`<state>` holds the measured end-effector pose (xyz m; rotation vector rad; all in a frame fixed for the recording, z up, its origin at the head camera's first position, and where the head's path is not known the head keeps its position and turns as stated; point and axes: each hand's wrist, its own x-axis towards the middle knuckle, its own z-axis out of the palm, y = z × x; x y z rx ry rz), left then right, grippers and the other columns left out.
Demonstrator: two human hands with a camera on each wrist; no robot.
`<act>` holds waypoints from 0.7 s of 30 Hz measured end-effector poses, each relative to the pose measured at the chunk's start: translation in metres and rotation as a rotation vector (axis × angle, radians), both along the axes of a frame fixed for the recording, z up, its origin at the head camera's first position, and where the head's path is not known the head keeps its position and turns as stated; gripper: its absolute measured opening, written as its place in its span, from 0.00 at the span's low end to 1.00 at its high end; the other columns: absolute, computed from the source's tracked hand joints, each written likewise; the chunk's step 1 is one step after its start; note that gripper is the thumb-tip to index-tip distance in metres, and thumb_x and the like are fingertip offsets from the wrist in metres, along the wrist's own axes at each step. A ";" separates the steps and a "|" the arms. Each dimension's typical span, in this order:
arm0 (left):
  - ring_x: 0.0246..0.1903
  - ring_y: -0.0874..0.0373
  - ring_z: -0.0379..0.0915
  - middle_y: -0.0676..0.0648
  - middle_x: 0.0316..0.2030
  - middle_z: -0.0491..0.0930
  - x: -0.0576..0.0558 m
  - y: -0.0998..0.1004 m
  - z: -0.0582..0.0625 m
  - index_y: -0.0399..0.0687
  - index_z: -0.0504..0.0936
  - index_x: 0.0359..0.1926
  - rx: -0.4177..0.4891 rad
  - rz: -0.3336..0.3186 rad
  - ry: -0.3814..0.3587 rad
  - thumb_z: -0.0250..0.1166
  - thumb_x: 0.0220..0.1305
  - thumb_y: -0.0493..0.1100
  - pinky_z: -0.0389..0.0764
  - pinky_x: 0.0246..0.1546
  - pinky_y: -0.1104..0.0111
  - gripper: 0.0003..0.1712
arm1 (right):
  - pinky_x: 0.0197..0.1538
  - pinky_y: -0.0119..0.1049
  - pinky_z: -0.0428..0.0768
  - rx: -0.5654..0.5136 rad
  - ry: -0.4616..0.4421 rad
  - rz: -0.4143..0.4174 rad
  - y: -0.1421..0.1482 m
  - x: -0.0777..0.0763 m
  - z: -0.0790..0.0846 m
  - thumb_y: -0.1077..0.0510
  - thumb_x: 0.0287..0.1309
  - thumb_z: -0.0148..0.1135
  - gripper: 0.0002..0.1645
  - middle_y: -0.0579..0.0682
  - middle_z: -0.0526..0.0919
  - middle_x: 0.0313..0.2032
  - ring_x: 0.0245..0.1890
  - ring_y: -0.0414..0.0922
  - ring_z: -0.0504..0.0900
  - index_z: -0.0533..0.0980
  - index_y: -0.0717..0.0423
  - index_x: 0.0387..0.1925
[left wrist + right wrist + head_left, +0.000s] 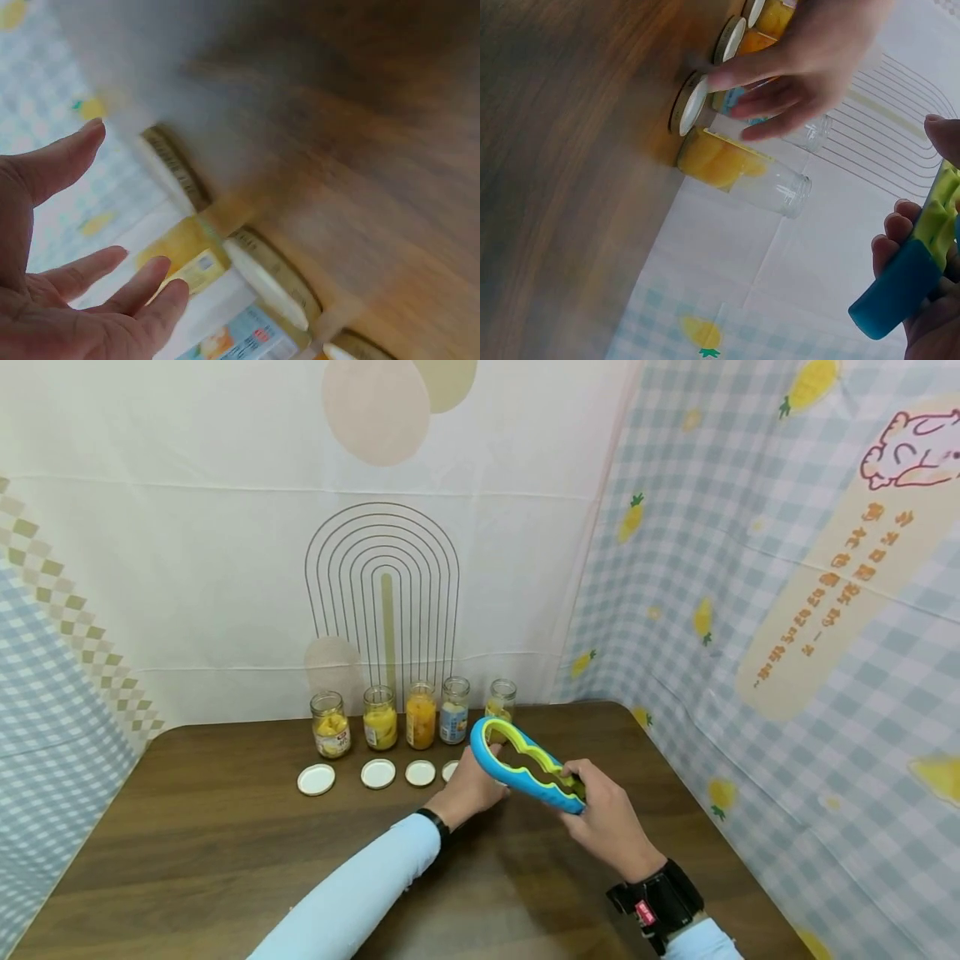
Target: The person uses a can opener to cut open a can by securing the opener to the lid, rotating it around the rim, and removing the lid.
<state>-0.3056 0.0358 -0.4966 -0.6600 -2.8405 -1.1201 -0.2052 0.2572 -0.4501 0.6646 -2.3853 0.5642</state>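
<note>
My right hand (611, 822) grips a blue and green jar opener (525, 789) by its handle end, raised above the table; the opener's ring points toward the jars. Just behind the opener, my left hand (472, 785) hovers near the lids with fingers spread and holds nothing, as the left wrist view shows. Its thumb is close to a lid (688, 103) in the right wrist view. Beyond it stands the rightmost jar (735, 169) of yellow fruit, uncovered. Part of that jar and its lid are hidden behind the opener in the head view.
Several uncovered glass jars stand in a row at the table's back edge, among them an orange-filled jar (421, 718) and a blue-labelled jar (453, 714). White lids (316, 779) lie before them on the brown table (195, 860). Patterned cloth (225, 568) hangs behind.
</note>
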 end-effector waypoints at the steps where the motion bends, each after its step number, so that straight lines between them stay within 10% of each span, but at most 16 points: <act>1: 0.67 0.33 0.75 0.32 0.62 0.82 0.005 -0.005 0.001 0.33 0.80 0.64 0.007 -0.003 0.027 0.83 0.57 0.39 0.75 0.71 0.42 0.36 | 0.40 0.42 0.87 0.001 0.003 -0.002 0.001 0.000 0.000 0.65 0.40 0.89 0.37 0.53 0.85 0.42 0.38 0.43 0.84 0.75 0.57 0.50; 8: 0.64 0.37 0.76 0.35 0.62 0.79 0.057 -0.044 0.017 0.37 0.79 0.67 -0.113 0.018 0.033 0.79 0.63 0.52 0.80 0.66 0.45 0.38 | 0.38 0.41 0.86 -0.011 0.000 -0.033 0.005 0.000 0.002 0.60 0.42 0.90 0.36 0.51 0.84 0.40 0.36 0.41 0.82 0.75 0.57 0.49; 21: 0.57 0.44 0.81 0.45 0.55 0.84 0.137 -0.102 0.026 0.46 0.86 0.60 -0.051 0.200 0.034 0.80 0.60 0.55 0.79 0.61 0.42 0.31 | 0.35 0.33 0.83 -0.039 -0.088 -0.091 0.014 0.005 -0.003 0.52 0.47 0.88 0.35 0.49 0.85 0.38 0.34 0.37 0.81 0.74 0.57 0.50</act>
